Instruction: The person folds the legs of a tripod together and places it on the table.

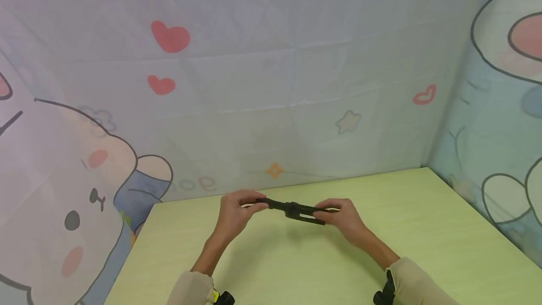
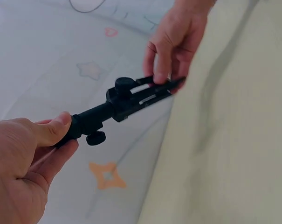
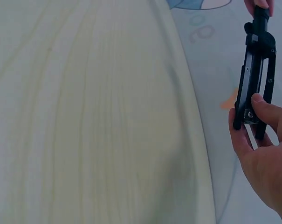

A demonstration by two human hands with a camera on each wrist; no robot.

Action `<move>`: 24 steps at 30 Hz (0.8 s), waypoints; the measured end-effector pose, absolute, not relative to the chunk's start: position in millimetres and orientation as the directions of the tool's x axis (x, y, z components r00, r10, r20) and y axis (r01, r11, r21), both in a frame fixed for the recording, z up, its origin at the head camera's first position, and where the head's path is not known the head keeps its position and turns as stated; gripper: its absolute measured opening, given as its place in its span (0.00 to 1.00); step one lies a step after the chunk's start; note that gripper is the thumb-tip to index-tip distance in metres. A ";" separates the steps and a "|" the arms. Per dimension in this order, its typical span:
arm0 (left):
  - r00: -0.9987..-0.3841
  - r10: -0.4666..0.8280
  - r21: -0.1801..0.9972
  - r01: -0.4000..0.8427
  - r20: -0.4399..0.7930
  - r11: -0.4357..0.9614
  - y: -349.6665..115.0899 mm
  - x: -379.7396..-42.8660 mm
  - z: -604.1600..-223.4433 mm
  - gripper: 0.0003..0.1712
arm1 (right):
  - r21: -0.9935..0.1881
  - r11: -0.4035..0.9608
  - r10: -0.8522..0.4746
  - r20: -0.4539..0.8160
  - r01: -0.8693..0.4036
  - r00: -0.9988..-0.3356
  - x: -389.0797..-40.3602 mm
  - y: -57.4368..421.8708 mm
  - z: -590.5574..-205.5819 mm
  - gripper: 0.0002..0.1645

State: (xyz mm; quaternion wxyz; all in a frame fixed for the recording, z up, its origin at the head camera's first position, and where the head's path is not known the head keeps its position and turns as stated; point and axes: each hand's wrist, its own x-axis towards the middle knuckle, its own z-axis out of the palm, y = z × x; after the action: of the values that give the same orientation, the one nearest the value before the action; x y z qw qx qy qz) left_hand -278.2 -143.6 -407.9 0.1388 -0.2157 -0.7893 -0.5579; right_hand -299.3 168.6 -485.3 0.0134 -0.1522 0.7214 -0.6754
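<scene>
A small black folding tripod [image 1: 296,210] is held level above the far part of the green table [image 1: 296,258]. My left hand [image 1: 237,211] pinches its round handle end [image 2: 85,122] between thumb and fingers. My right hand [image 1: 340,215] grips the folded legs [image 2: 159,89] at the other end. In the right wrist view the tripod [image 3: 255,74] stands upright in the frame, with my right thumb [image 3: 266,109] pressed on the leg tips. A small knob [image 2: 96,138] sticks out under the tripod's neck.
A cartoon-printed cloth [image 1: 271,84] hangs as a backdrop behind the table and along both sides. The table's far edge [image 1: 296,183] runs just beyond my hands. Pale sleeves [image 1: 190,291] cover both forearms.
</scene>
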 end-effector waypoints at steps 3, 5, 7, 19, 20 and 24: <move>-0.876 0.193 0.826 0.481 0.441 0.295 -148.5 -279.7 -422.4 0.10 | -0.966 0.111 -0.223 0.206 -0.234 -0.953 -299.1 172.7 -481.9 0.13; -0.882 0.199 0.824 0.470 0.427 0.315 -151.0 -280.1 -431.7 0.10 | -0.953 0.162 -0.218 0.220 -0.258 -0.951 -298.9 174.5 -480.2 0.12; -0.888 0.202 0.824 0.458 0.412 0.334 -152.9 -280.3 -439.6 0.10 | -0.937 0.212 -0.215 0.231 -0.277 -0.949 -298.5 175.2 -479.0 0.11; -0.893 0.251 0.829 0.442 0.373 0.343 -154.5 -279.2 -473.5 0.09 | -0.800 0.393 -0.288 0.361 -0.453 -0.887 -296.4 178.2 -485.4 0.08; -0.892 0.256 0.827 0.443 0.371 0.347 -154.2 -278.7 -475.1 0.09 | -0.787 0.401 -0.300 0.369 -0.468 -0.879 -296.7 178.7 -486.4 0.08; -0.891 0.277 0.816 0.444 0.359 0.370 -152.6 -275.7 -479.4 0.09 | -0.749 0.429 -0.336 0.386 -0.505 -0.859 -297.6 179.8 -490.1 0.08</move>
State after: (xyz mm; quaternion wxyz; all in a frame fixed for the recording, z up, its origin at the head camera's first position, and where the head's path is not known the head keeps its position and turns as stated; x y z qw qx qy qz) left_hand -275.7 -152.6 -479.4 0.0806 -0.2187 -0.8238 -0.5167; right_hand -297.6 179.8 -490.1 -0.0895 -0.2500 0.8406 -0.4721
